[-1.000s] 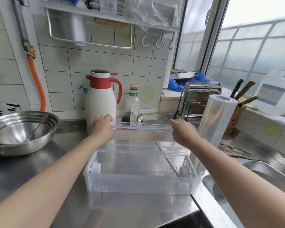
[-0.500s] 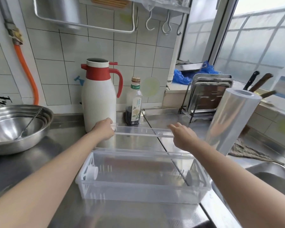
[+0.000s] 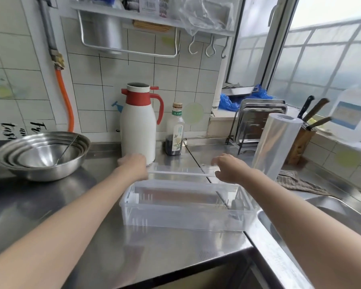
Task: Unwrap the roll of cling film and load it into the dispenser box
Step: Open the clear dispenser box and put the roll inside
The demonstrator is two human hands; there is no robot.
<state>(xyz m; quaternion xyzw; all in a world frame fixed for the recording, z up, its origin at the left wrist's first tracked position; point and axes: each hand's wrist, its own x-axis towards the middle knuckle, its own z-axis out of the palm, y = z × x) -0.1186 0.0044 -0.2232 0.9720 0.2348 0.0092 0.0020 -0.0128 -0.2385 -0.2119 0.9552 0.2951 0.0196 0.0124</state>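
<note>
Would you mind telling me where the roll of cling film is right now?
In the head view, the roll of cling film stands upright on the counter at the right, just beyond the right hand, in front of the knife block.

Body in view: two forearms and two hands, entering from the bottom edge.

Left hand [image 3: 132, 164] and right hand [image 3: 230, 167] are seen bare: no gloves, rings, watch or bands are worn. Both forearms are uncovered up to the frame edge; no sleeve is seen. Fingertips are blurred, so nails cannot be assessed.
</note>
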